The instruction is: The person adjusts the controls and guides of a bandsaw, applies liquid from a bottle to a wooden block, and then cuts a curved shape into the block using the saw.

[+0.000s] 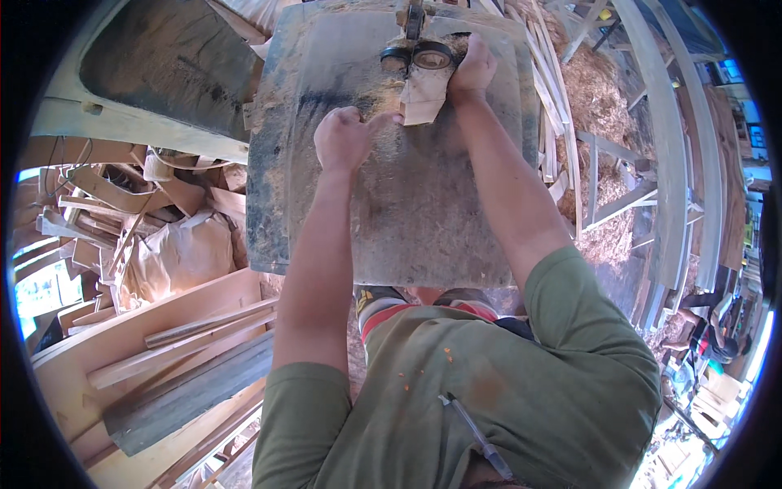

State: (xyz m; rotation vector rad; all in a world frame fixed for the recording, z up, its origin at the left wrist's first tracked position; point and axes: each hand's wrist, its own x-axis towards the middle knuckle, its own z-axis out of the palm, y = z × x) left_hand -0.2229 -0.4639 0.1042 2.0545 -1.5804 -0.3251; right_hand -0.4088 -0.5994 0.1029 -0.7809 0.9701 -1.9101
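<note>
A pale wooden block (424,99) lies on the worn, dusty machine table (399,212), beneath two round black-rimmed guide wheels (431,55) of what looks like a bandsaw. Along the block's right side, my right hand (474,72) is closed against it, its fingertips partly hidden. My left hand (345,137) sits to the left of the block with its fingers curled in. Its thumb stretches right and appears to touch the block's near left corner. The blade itself cannot be made out. Sawdust covers the table around the wheels.
The machine's large pale frame (147,134) rises at the far left. Scrap wood and a bulging sack (183,254) lie below it, with boards (191,391) nearer me. Long strips (558,98), shavings (603,122) and a timber frame (664,147) stand at the right; another person (721,338) is farther off.
</note>
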